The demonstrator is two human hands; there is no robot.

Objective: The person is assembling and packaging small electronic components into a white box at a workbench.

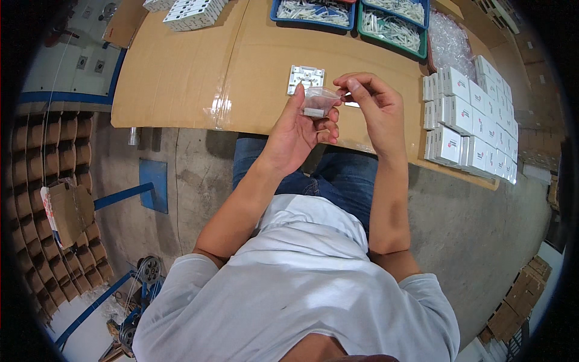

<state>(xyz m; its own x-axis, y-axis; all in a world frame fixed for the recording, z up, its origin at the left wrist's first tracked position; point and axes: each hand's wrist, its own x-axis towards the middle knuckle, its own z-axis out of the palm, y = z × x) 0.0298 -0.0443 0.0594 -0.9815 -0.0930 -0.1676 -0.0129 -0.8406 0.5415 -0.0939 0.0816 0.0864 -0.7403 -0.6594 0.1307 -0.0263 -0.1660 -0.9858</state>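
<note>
A small clear plastic bag (321,98) with a short whitish piece inside rests in my left hand (297,130), its fingers curled round the bag. My right hand (375,108) pinches the bag's right edge between thumb and forefinger. Just beyond the bag, a white square plate with small metal parts (306,76) lies on the cardboard-covered table (265,66). A small white item (351,104) shows partly below my right fingers; I cannot make out its kind.
Blue (313,23) and green trays (392,53) of small whitish parts stand at the back, beside a bin of clear plastic bags (449,42). White boxes (473,114) are stacked at the right edge. More white units (192,13) sit at the back left.
</note>
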